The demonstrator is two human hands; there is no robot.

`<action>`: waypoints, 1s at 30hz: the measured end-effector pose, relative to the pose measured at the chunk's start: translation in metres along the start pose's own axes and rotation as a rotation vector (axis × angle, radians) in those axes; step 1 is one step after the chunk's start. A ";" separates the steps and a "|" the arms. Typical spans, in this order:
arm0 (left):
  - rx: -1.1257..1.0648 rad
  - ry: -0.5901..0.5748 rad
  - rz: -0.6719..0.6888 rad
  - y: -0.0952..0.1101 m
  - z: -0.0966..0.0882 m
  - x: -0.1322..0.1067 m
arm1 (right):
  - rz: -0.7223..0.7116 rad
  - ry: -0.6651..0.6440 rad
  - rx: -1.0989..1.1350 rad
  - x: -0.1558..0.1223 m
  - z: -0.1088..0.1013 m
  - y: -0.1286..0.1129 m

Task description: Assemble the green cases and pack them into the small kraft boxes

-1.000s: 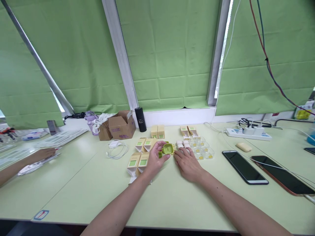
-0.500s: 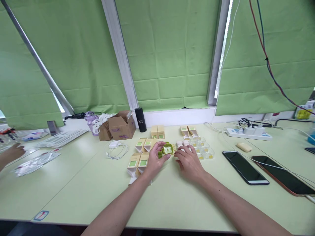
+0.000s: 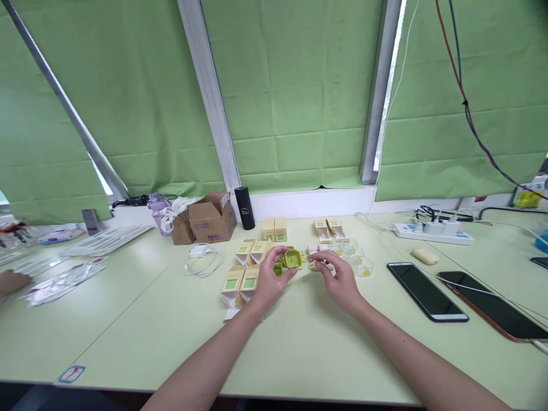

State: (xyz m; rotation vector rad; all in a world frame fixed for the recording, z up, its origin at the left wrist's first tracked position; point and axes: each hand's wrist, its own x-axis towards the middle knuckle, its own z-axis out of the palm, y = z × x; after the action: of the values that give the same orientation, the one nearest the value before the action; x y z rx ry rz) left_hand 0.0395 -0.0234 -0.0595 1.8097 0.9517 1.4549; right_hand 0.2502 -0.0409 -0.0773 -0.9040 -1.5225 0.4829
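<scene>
My left hand (image 3: 272, 278) is closed round a small square green plastic case (image 3: 293, 258), tilted so that its green hollow faces me. To its right, the thumb and forefinger of my right hand (image 3: 341, 281) pinch a small pale-yellow piece (image 3: 313, 265), too small to make out. Behind my right hand are white blocks (image 3: 313, 249), partly hidden, and several clear cups with yellow centres (image 3: 365, 266). Opened cartons with green labels (image 3: 232, 284) stand left of my left hand.
Farther back are closed cartons (image 3: 274, 228), a brown cardboard box (image 3: 210, 220) and a black bottle (image 3: 244, 208). On the right lie a phone (image 3: 426, 291), another phone (image 3: 492, 302) and a power strip (image 3: 432, 233). Another person's hand (image 3: 13, 282) is at the far left.
My right hand has turned and now pinches the pale-yellow piece. Something pale seen inside the green case before no longer shows there. The other person's hand moved left and down.
</scene>
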 end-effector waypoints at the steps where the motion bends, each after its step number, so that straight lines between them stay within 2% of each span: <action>1: 0.004 -0.003 0.007 0.000 0.000 0.000 | 0.037 0.010 0.031 0.000 0.000 0.000; 5: 0.020 -0.015 0.026 -0.001 0.001 -0.001 | 0.200 0.062 0.191 0.003 0.000 0.001; 8: 0.034 -0.017 0.029 0.000 0.002 -0.002 | 0.272 0.102 0.287 0.005 0.000 0.000; 20: 0.078 -0.054 -0.003 0.001 0.003 -0.003 | 0.462 0.155 0.516 0.011 -0.004 -0.007; 30: 0.092 -0.064 -0.004 0.002 0.003 -0.004 | 0.515 0.162 0.581 0.012 -0.004 -0.008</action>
State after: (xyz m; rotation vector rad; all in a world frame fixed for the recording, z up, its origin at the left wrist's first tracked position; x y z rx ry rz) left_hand 0.0420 -0.0285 -0.0605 1.9076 1.0037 1.3626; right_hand 0.2523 -0.0375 -0.0627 -0.8350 -0.9065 1.1280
